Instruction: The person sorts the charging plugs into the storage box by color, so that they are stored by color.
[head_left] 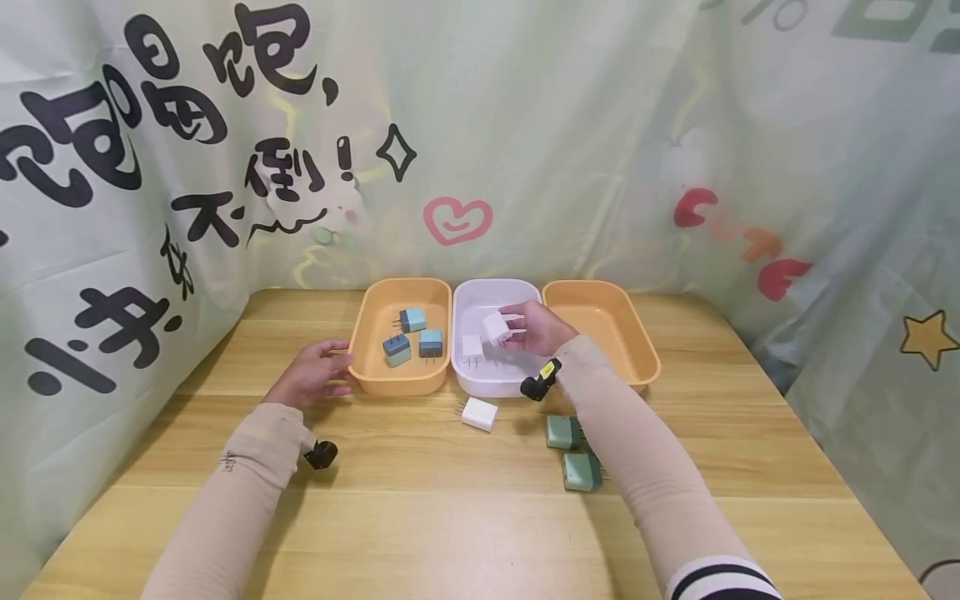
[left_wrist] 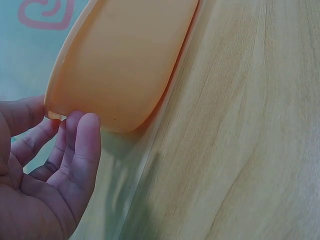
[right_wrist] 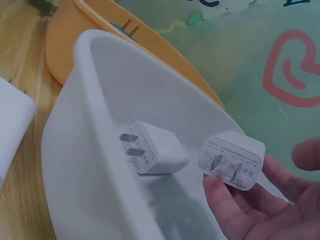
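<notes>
In the head view, my right hand (head_left: 534, 327) is over the white bin (head_left: 497, 385), holding a white charger plug (head_left: 495, 327) at its fingertips. The right wrist view shows this charger's two flat prongs facing the camera and the thumb standing off from it. Another white charger (right_wrist: 159, 150) lies inside the bin. At the left, my left hand (head_left: 315, 371) grips the rim of an orange bin (head_left: 401, 387), thumb and fingertips at its corner (left_wrist: 53, 113). Several two-tone blue chargers (head_left: 412, 320) lie in this bin.
A second orange bin (head_left: 637, 367) stands right of the white one, partly behind the right forearm. A white charger (head_left: 478, 414) lies on the wooden table (head_left: 420, 517) in front of the bins. Two green chargers (head_left: 562, 432) lie beside the right forearm. A printed curtain (head_left: 570, 167) hangs behind.
</notes>
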